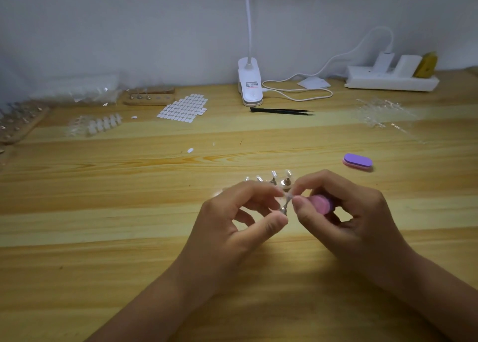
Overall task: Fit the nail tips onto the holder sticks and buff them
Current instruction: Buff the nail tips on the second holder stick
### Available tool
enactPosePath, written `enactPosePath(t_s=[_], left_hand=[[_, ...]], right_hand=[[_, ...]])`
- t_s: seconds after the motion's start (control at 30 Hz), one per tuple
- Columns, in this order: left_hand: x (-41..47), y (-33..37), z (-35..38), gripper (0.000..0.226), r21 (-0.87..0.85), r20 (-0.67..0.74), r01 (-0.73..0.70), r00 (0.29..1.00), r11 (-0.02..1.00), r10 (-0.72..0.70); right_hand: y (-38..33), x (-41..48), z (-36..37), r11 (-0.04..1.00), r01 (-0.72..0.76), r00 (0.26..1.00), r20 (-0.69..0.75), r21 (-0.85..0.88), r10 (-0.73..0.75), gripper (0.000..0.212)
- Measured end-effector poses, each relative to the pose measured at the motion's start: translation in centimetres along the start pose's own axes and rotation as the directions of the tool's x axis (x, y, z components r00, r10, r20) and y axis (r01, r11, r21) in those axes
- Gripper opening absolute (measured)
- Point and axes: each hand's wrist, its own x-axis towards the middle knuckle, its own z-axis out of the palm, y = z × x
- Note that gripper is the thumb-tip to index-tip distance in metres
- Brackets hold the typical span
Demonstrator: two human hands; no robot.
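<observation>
**Two hands meet over one holder stick**

The left hand (232,220) pinches a small metal holder stick (284,209) between thumb and forefinger, just above the wooden table (129,212). A clear nail tip (289,195) sits on the stick's top. The right hand (351,220) nips it with thumb and forefinger, its other fingers curled round a pink buffer block (320,204). More tipped sticks (280,179) stand just behind the hands. A purple buffer (357,161) lies well apart to the right, and black tweezers (282,111) lie near the clip lamp (249,83).
</observation>
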Motion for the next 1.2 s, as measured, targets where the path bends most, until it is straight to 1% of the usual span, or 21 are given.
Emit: enactPosePath(t_s=[0.07, 0.17, 0.3, 0.37, 0.4, 0.47, 0.53, 0.57, 0.6, 0.67, 0.73, 0.8, 0.87, 0.93, 1.0, 1.13, 1.2], left_hand=[[0.1, 0.2, -0.1, 0.031, -0.002, -0.047, -0.065, 0.997, 0.998, 0.065], [0.0, 0.5, -0.2, 0.030, -0.009, -0.071, -0.150, 0.986, 0.989, 0.149], [-0.1, 0.6, -0.3, 0.026, -0.074, -0.079, -0.157, 0.985, 0.985, 0.151], [-0.3, 0.6, -0.3, 0.024, -0.089, -0.094, -0.160, 0.984, 0.983, 0.151], [-0.3, 0.5, -0.2, 0.023, -0.090, -0.106, -0.158, 0.983, 0.983, 0.148], [-0.4, 0.5, -0.2, 0.023, -0.082, -0.133, -0.143, 0.982, 0.986, 0.132], [-0.4, 0.6, -0.1, 0.024, -0.086, -0.150, -0.126, 0.982, 0.988, 0.112], [-0.4, 0.7, -0.1, 0.024, -0.092, -0.148, -0.124, 0.983, 0.988, 0.109], [-0.4, 0.7, 0.0, 0.024, -0.096, -0.141, -0.127, 0.984, 0.987, 0.113], [-0.4, 0.9, 0.1, 0.023, -0.107, -0.126, -0.136, 0.984, 0.985, 0.123], [-0.5, 1.0, 0.1, 0.022, -0.128, -0.120, -0.123, 0.987, 0.984, 0.108], [-0.4, 1.0, 0.1, 0.019, -0.154, -0.120, -0.094, 0.990, 0.984, 0.076], [-0.3, 1.0, 0.1, 0.017, -0.182, -0.115, -0.074, 0.992, 0.981, 0.054], [-0.3, 1.0, 0.0, 0.016, -0.180, -0.104, -0.085, 0.992, 0.980, 0.067], [-0.3, 1.1, -0.1, 0.017, -0.165, -0.091, -0.108, 0.991, 0.980, 0.093], [-0.2, 1.1, 0.1, 0.017, -0.178, -0.080, -0.111, 0.992, 0.978, 0.099], [-0.1, 1.2, 0.1, 0.016, -0.166, -0.060, -0.124, 0.992, 0.978, 0.116]], right_hand=[[-0.1, 0.0, 0.0, 0.999, -0.008, 1.000, -0.001, 0.038, 0.008, 0.013], [-0.1, -0.1, 0.1, 0.995, -0.028, 1.000, -0.007, 0.094, 0.029, 0.011], [-0.1, -0.2, 0.0, 0.987, -0.073, 0.997, -0.018, 0.142, 0.076, 0.014], [-0.1, 0.0, -0.1, 0.957, -0.144, 0.986, -0.041, 0.253, 0.159, 0.017], [-0.1, 0.2, -0.2, 0.923, -0.184, 0.977, -0.042, 0.339, 0.210, 0.018], [-0.1, 0.6, -0.4, 0.812, -0.258, 0.954, 0.004, 0.524, 0.301, 0.018], [-0.2, 0.7, -0.4, 0.668, -0.332, 0.934, 0.135, 0.666, 0.330, 0.029], [-0.3, 0.7, -0.4, 0.611, -0.367, 0.925, 0.206, 0.702, 0.319, 0.034], [-0.3, 0.6, -0.2, 0.579, -0.391, 0.918, 0.259, 0.716, 0.300, 0.036], [-0.4, 0.5, 0.0, 0.589, -0.402, 0.916, 0.302, 0.701, 0.265, 0.033], [-0.4, 0.7, -0.1, 0.640, -0.400, 0.917, 0.293, 0.657, 0.272, 0.025], [-0.3, 1.0, -0.3, 0.668, -0.411, 0.912, 0.276, 0.620, 0.305, 0.017], [-0.3, 1.0, -0.3, 0.660, -0.415, 0.910, 0.270, 0.627, 0.315, 0.015], [-0.3, 0.9, -0.1, 0.643, -0.409, 0.913, 0.281, 0.648, 0.298, 0.014], [-0.2, 0.8, -0.1, 0.637, -0.419, 0.908, 0.300, 0.647, 0.293, 0.016], [-0.1, 1.0, -0.4, 0.603, -0.440, 0.898, 0.329, 0.665, 0.292, 0.035], [-0.1, 0.8, -0.1, 0.593, -0.424, 0.905, 0.320, 0.684, 0.279, 0.037]])
